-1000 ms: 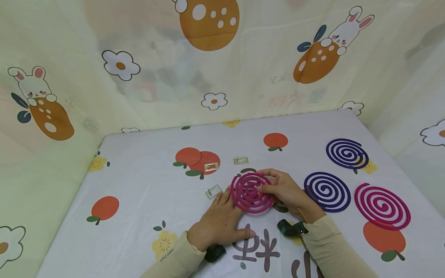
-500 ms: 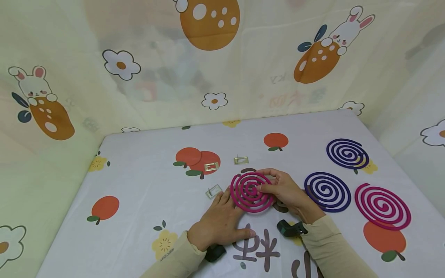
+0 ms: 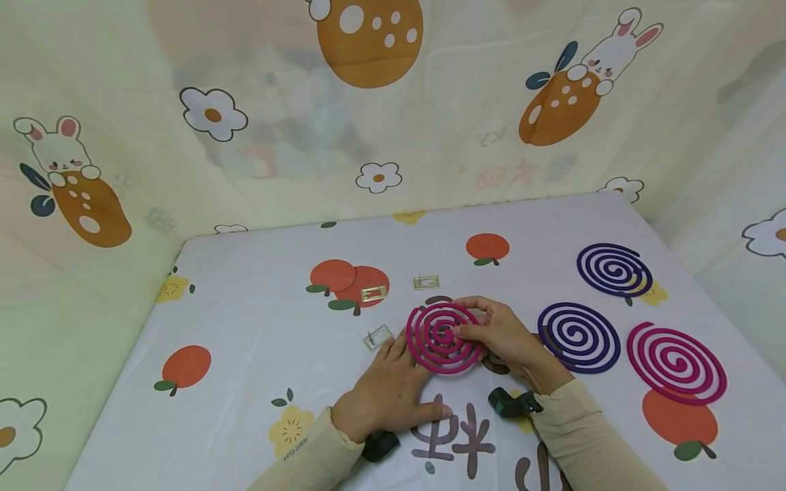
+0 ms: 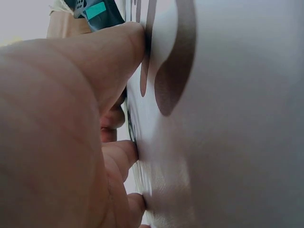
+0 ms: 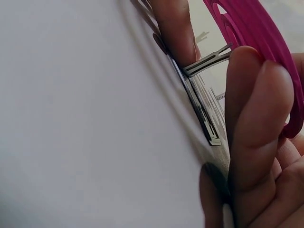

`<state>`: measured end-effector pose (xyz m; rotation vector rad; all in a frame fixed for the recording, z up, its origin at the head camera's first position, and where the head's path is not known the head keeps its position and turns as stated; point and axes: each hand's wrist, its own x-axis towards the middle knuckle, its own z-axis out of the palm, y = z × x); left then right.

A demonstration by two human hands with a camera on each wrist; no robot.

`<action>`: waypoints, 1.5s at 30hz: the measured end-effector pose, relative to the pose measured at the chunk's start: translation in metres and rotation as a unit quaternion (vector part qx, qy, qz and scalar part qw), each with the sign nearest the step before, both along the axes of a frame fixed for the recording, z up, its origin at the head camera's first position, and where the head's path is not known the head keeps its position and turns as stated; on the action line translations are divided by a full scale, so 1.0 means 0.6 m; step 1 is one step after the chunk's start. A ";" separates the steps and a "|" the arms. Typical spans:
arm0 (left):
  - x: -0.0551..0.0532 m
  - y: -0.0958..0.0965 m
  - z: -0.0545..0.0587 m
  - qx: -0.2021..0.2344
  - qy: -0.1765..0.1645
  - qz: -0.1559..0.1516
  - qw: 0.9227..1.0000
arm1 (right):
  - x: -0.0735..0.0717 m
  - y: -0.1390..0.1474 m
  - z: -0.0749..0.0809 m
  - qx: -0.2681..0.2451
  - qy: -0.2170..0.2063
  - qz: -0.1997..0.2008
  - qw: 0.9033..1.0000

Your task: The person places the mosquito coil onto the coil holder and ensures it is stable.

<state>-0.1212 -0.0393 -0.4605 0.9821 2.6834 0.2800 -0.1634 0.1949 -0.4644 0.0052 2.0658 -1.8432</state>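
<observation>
My right hand (image 3: 506, 337) holds a pink mosquito coil (image 3: 445, 333), its thumb near the spiral's centre and other fingers behind. Under the coil, in the right wrist view, a small metal coil stand (image 5: 203, 111) lies on the cloth, its forked prong raised to the pink spiral (image 5: 266, 28). My left hand (image 3: 387, 395) is spread palm down on the table, with the coil overlapping its fingertips. Seen from the right wrist, one left fingertip (image 5: 175, 33) presses at the end of the stand's base. The left wrist view shows this hand's thumb (image 4: 118, 45) against the cloth.
Three more metal stands lie beyond the left hand: one close (image 3: 377, 337), one on a printed fruit (image 3: 374, 294), one further back (image 3: 426, 282). To the right are two dark blue coils (image 3: 575, 334) and a second pink coil (image 3: 677, 363). Patterned curtains enclose the table.
</observation>
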 end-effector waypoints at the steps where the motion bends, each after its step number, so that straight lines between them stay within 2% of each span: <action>1: 0.000 0.000 0.000 -0.001 0.000 0.001 1.000 | 0.000 0.000 0.000 0.000 0.000 0.000 1.000; 13: -0.001 -0.002 -0.003 0.005 -0.001 -0.003 1.000 | 0.000 -0.003 0.001 -0.001 -0.003 0.000 1.000; 32: 0.002 -0.002 0.003 0.007 0.015 -0.006 1.000 | 0.003 -0.005 0.005 -0.006 0.000 -0.002 1.000; 45: 0.002 -0.003 0.002 0.007 0.010 -0.008 1.000 | 0.004 -0.003 0.010 -0.010 0.002 0.015 1.000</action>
